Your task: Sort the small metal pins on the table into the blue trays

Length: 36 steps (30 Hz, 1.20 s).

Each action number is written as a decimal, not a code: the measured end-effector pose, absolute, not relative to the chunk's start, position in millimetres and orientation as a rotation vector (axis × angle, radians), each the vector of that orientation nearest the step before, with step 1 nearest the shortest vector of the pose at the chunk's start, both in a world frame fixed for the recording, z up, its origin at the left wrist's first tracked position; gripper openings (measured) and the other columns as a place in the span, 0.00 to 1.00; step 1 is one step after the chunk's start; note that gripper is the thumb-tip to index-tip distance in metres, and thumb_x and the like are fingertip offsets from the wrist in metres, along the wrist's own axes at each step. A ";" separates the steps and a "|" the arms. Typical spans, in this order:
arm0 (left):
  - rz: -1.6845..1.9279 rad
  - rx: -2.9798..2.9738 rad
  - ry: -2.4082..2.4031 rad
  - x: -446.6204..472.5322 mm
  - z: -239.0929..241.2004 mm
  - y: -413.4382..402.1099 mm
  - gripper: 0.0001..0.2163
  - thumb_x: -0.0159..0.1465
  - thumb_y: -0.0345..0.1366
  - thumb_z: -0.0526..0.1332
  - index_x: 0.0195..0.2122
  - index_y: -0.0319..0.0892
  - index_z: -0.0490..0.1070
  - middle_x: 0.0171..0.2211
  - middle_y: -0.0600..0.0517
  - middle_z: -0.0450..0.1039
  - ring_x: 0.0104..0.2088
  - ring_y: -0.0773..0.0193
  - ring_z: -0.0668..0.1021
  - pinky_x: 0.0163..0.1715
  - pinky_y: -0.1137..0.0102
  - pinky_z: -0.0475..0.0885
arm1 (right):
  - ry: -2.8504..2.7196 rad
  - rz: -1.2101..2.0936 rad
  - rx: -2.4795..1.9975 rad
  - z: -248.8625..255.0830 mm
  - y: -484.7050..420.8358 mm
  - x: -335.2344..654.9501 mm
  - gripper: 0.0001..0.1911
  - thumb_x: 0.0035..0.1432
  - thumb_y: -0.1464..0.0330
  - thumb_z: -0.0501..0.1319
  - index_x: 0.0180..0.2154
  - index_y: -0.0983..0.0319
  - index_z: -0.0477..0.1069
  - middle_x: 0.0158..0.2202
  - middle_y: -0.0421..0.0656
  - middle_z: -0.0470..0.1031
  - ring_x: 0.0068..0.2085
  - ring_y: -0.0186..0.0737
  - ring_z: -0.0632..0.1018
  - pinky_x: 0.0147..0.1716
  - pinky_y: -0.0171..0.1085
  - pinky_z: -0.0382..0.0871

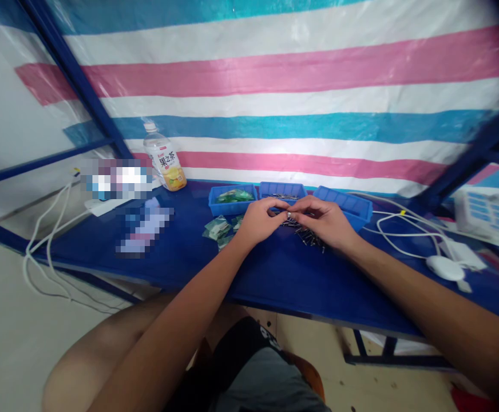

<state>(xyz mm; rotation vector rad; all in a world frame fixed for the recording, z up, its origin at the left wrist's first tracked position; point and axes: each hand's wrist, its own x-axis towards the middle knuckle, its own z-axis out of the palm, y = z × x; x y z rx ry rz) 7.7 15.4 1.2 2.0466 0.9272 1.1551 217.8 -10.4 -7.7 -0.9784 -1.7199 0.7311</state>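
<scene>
My left hand [263,220] and my right hand [324,220] meet over the blue table [198,257], thumbs and forefingers pinched together. A small shiny metal piece [289,214] shows between the fingertips; its kind is too small to tell. Under and beside my right hand lies a loose pile of thin dark metal parts [312,239]. Left of my left hand are small clear packets with green edges [217,228]. Behind the hands stand three blue bins: the left bin [231,213] holds green packets, the middle bin [281,186] thin metal parts, and the right bin [352,201] is partly hidden by my right hand.
A drink bottle [166,160] stands at the back left, near blurred-out items [146,226]. White cables [404,220] and a white round plug-like device [444,268] lie on the right, before a white power strip [490,214]. Striped sheeting [275,74] hangs behind the table.
</scene>
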 end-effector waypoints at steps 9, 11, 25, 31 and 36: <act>1.110 2.139 0.986 5.8 -1.0 16.3 0.06 0.63 0.30 0.69 0.40 0.43 0.85 0.42 0.49 0.86 0.42 0.59 0.84 0.48 0.64 0.79 | -1.862 0.740 -1.031 -5.3 -10.4 223.9 0.16 0.63 0.51 0.70 0.44 0.54 0.83 0.43 0.45 0.81 0.44 0.46 0.81 0.45 0.47 0.78; 1.097 2.159 0.987 5.9 -2.9 17.4 0.06 0.63 0.31 0.69 0.40 0.43 0.85 0.42 0.49 0.86 0.42 0.59 0.84 0.48 0.63 0.79 | -1.870 0.782 -1.035 -6.1 -9.7 224.7 0.16 0.63 0.51 0.70 0.43 0.55 0.82 0.43 0.45 0.81 0.43 0.46 0.81 0.46 0.47 0.77; 1.096 2.159 1.027 8.6 -0.6 13.5 0.05 0.65 0.35 0.69 0.40 0.43 0.84 0.42 0.48 0.86 0.40 0.59 0.84 0.46 0.64 0.80 | -1.764 0.833 -1.089 -3.8 -10.2 221.0 0.17 0.65 0.50 0.66 0.42 0.55 0.76 0.34 0.41 0.78 0.30 0.39 0.74 0.30 0.41 0.72; 1.087 2.192 1.009 9.2 -3.1 16.9 0.05 0.68 0.36 0.67 0.39 0.44 0.85 0.42 0.50 0.86 0.39 0.60 0.84 0.47 0.64 0.79 | -1.637 0.330 -1.198 0.1 5.1 226.3 0.12 0.66 0.55 0.66 0.43 0.55 0.79 0.40 0.46 0.81 0.39 0.48 0.79 0.39 0.48 0.75; 1.133 2.217 1.022 8.5 -5.3 18.4 0.05 0.68 0.35 0.67 0.40 0.44 0.83 0.42 0.49 0.85 0.42 0.59 0.84 0.48 0.63 0.79 | -1.903 -0.135 -1.261 19.7 10.8 235.3 0.08 0.65 0.59 0.67 0.43 0.54 0.81 0.42 0.49 0.81 0.50 0.60 0.76 0.52 0.60 0.72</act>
